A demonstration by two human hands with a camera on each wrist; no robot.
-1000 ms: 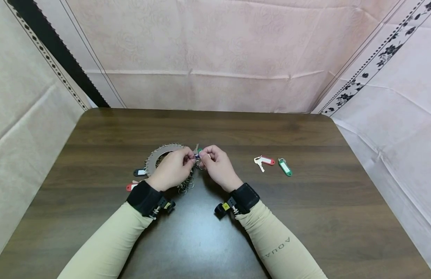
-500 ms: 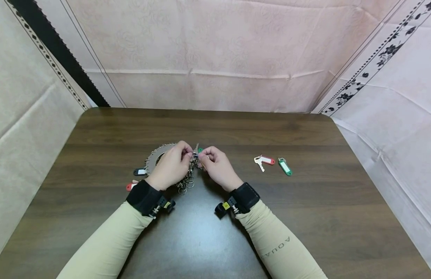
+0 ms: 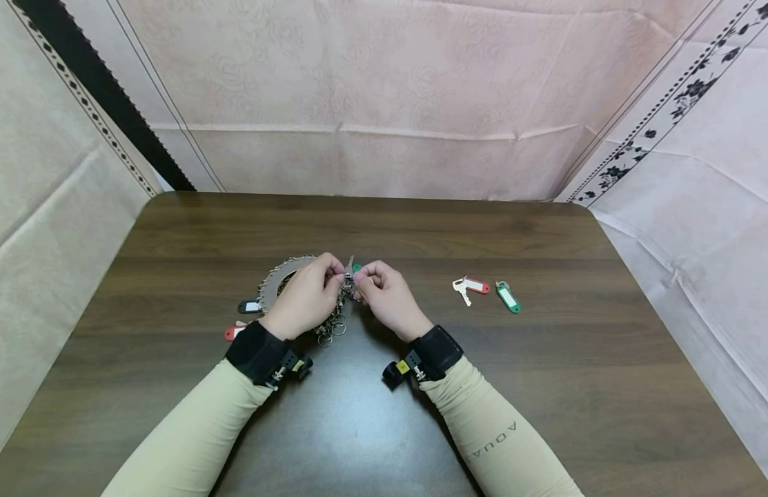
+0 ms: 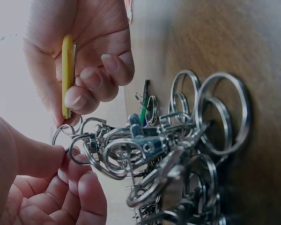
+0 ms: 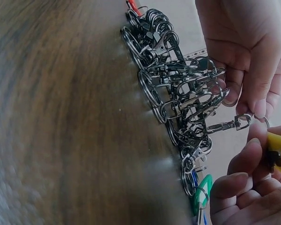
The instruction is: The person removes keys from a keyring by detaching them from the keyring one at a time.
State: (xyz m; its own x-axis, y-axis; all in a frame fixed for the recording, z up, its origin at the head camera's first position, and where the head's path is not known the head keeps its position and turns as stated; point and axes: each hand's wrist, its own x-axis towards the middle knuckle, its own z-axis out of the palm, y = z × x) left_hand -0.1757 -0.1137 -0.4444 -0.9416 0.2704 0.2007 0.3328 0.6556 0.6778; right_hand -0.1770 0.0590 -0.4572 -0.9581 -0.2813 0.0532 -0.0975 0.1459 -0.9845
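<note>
A large flat metal ring [image 3: 273, 284] lies on the table, its edge lined with silver swivel clasps [image 5: 196, 98] bearing split rings [image 4: 246, 112]. My left hand [image 3: 306, 297] is above its right side, thumb and finger pinching a small split ring [image 4: 55, 137] at the end of one clasp. Close by on the right, my right hand [image 3: 390, 300] grips a yellow key tag [image 4: 67, 75], its end against that ring. Whether the tag is linked to the ring is hidden by the fingertips. A green key tag [image 5: 203, 192] hangs just beyond the hands.
A black key tag [image 3: 249, 306] and a red key tag [image 3: 233, 333] are at the metal ring's left. Farther right on the wooden table [image 3: 545, 386] lie a red tag [image 3: 478, 286] with keys [image 3: 463, 290] and a green tag [image 3: 508, 297].
My left fingers have shifted slightly away from me and to the left, while staying near the right hand. The right hand has barely moved.
</note>
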